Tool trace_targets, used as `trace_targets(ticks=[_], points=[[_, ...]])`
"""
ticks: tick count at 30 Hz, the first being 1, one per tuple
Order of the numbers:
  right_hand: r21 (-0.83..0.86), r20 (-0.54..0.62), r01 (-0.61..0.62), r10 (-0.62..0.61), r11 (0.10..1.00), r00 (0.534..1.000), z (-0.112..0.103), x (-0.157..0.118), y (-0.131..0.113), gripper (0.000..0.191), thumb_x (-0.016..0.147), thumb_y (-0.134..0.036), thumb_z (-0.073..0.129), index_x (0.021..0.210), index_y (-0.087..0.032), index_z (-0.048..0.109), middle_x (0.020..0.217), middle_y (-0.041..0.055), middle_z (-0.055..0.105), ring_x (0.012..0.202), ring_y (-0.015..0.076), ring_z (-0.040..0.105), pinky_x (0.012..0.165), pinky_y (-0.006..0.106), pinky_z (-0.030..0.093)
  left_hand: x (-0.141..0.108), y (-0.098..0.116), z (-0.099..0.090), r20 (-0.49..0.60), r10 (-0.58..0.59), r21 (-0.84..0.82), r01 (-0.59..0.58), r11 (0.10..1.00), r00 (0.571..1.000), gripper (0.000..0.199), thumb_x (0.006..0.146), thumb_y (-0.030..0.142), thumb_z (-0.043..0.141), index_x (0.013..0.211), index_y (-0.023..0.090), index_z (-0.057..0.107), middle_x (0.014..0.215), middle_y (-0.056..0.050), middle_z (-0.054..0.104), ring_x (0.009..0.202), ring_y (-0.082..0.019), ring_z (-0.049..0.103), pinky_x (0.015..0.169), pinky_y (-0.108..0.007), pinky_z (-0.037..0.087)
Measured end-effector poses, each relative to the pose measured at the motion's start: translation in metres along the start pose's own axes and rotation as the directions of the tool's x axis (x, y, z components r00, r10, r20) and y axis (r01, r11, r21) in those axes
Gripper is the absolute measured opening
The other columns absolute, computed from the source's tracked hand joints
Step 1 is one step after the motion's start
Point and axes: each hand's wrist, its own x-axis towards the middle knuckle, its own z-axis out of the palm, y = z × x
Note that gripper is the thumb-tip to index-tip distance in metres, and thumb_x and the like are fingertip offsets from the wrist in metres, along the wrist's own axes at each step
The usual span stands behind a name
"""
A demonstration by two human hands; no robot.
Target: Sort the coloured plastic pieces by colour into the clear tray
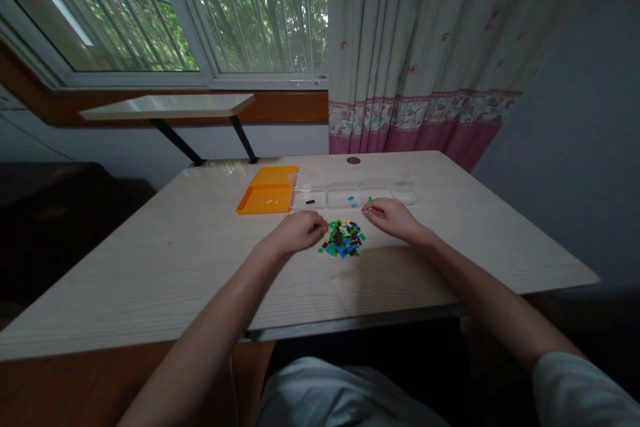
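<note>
A heap of small flat pieces [343, 239] in green, blue, dark brown and yellow lies on the table between my hands. My left hand [299, 231] rests at the heap's left edge, fingers curled and closed beside it; whatever they may hold is too small to make out. To the right of the heap, my right hand [394, 217] is held close to the front edge of a clear compartment tray [327, 199]. Its thumb and fingers are pinched together, their contents hidden. A brown piece [311, 201], blue pieces [351, 198] and a green piece [370, 199] show in separate compartments.
An open orange case [274, 177] with a few white pieces [273, 201] adjoins the tray's left side. Behind it, a raised shelf [170, 105] stands on dark legs. The wooden table [200, 267] has a round brown disc [353, 161] near its back edge.
</note>
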Motion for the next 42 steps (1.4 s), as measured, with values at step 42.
trace_targets(ticks=[42], points=[[0.117,-0.452,0.074,-0.013,0.99,0.892,-0.007,-0.001,-0.019,0.022,0.084,-0.036,0.052,0.084,-0.021,0.068,0.071,0.0036,0.064,0.063,0.0135,0.054,0.06,0.026,0.043,0.003,0.004,0.007,-0.125,-0.049,0.094,0.061,0.994,0.991,0.024,0.083,0.023,0.044,0.097,0.019,0.063,0.094,-0.006,0.062,0.087,-0.016,0.057,0.073,-0.026,0.044]])
